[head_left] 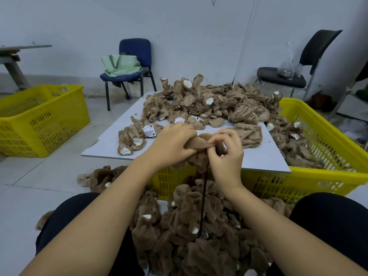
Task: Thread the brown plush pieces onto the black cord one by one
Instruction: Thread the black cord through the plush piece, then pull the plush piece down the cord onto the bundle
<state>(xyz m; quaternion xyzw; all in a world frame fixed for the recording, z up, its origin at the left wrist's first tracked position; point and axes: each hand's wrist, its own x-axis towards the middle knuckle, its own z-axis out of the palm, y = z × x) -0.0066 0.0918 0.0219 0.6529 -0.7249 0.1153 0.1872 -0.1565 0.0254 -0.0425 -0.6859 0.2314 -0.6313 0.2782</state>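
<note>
My left hand [171,142] and my right hand [225,154] both grip one brown plush piece [196,158] over the near edge of the grey board [258,156]. My right fingers pinch it at its top edge, where the black cord [203,198] meets it. From there the cord runs straight down into a big bunch of threaded plush pieces [199,236] between my knees. A loose heap of plush pieces [209,100] with white patches covers the far half of the board. The cord's upper end is hidden by my fingers.
The board lies across a yellow crate [322,148] that holds more plush pieces. Another yellow crate [39,118] stands on the floor at left. A blue chair with a green bag [127,62] and a black chair [298,74] stand by the wall.
</note>
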